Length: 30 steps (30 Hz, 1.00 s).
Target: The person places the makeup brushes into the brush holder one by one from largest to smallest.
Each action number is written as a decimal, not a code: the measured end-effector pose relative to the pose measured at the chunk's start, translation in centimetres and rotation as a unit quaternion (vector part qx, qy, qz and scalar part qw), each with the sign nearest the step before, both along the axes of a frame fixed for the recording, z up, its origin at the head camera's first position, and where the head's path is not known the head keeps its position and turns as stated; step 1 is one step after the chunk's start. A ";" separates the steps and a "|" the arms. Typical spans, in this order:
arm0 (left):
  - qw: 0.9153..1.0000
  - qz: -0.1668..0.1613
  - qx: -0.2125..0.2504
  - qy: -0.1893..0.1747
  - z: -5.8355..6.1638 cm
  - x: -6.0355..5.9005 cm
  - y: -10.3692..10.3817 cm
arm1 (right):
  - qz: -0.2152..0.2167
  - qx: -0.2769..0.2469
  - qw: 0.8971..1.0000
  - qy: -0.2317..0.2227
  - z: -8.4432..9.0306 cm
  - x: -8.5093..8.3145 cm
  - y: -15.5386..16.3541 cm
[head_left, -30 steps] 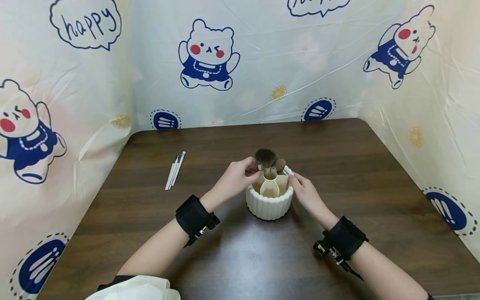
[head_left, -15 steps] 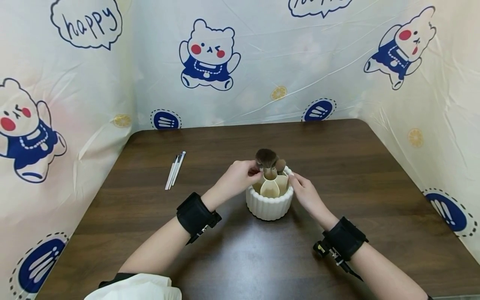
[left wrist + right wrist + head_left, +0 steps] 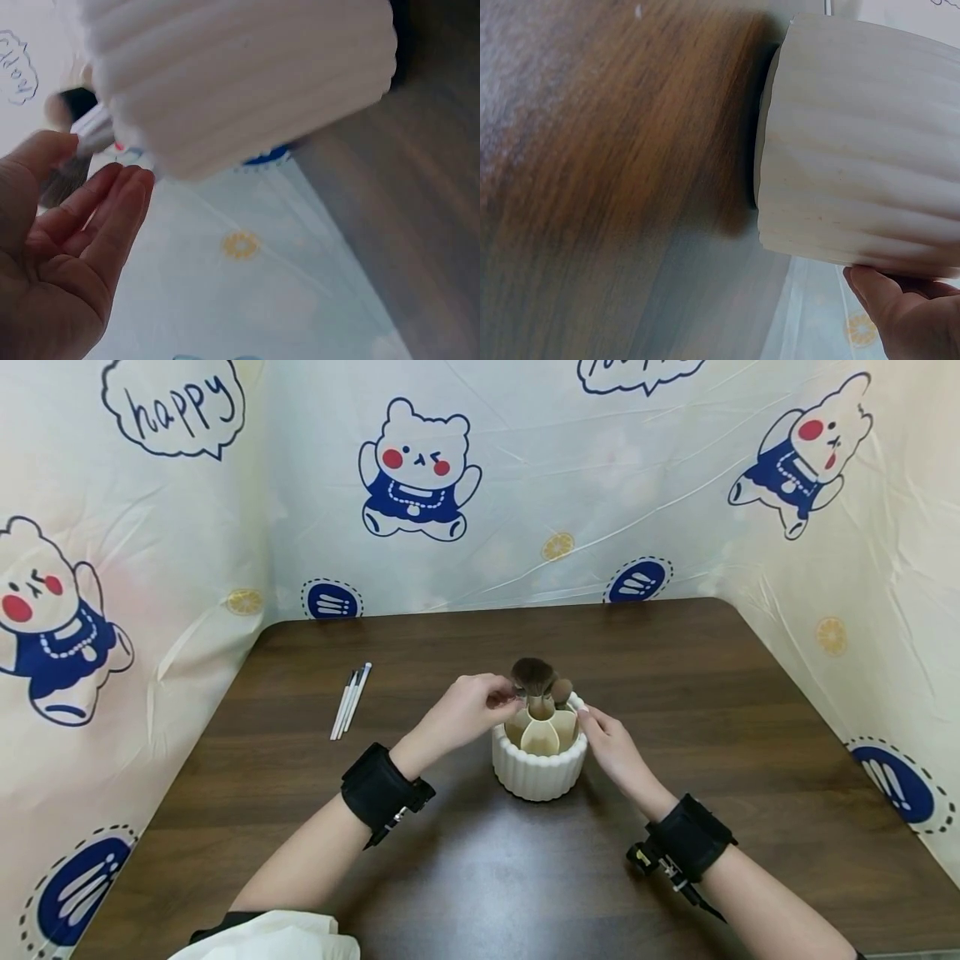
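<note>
In the head view, the large dark brush [image 3: 533,677] lies at about 2 o'clock from the left hand [image 3: 471,706], just beside its fingertips; this hand is the nearer one. The brush stands upright in the white ribbed pot [image 3: 538,777], so its long axis goes up from the table [image 3: 480,860], hair on top. Its lower part is hidden inside the pot. The smaller brown brush [image 3: 561,691] is close to it, on the 4 o'clock side.

The left hand looks released: the left wrist view shows a gap between thumb [image 3: 52,150] and fingers. Whether the thumb touches a brush, I cannot tell. The right hand [image 3: 617,747] grasps the rim of the pot at about 2 o'clock; from this hand, the dark brush is toward 10 o'clock.

The thin white sticks [image 3: 350,702] lie apart, at 9 o'clock from the left hand, pointing from 7 to 1 o'clock.
</note>
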<state>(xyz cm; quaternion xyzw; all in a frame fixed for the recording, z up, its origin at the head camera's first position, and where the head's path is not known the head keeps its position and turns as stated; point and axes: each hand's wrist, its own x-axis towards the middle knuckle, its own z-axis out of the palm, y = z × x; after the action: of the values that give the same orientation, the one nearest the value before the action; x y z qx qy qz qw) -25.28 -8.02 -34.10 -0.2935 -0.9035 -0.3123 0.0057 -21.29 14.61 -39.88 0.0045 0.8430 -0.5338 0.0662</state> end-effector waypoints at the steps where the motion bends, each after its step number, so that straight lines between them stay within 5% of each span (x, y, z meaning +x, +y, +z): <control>1: 1.000 0.003 0.006 -0.002 0.3 -0.1 -0.2 | 0.001 0.001 1.000 0.000 0.0 0.0 0.0; 7: 0.993 0.081 0.079 0.030 2.1 -1.2 -2.8 | -0.002 0.000 1.000 0.000 -0.1 -0.1 -0.1; 13: 0.961 0.214 0.146 0.095 2.6 -4.6 -7.0 | -0.007 -0.002 1.000 0.000 -0.1 -0.1 -0.1; 20: 0.936 0.331 0.091 0.082 -0.2 -8.2 -12.3 | -0.004 0.001 1.000 -0.006 -0.1 0.1 0.0; 26: 0.924 0.381 0.019 0.026 -3.2 -8.9 -15.1 | -0.004 -0.002 1.000 -0.004 -0.1 0.1 0.0; 30: 0.922 0.386 -0.023 -0.005 -5.0 -9.0 -16.2 | -0.005 -0.003 1.000 -0.004 0.0 0.1 0.0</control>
<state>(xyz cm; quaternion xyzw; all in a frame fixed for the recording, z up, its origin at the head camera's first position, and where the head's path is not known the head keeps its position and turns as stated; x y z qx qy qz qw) -34.27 -24.21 -39.14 0.0791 -0.9536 -0.2669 0.1150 -21.19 14.61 -39.85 0.0110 0.8409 -0.5370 0.0672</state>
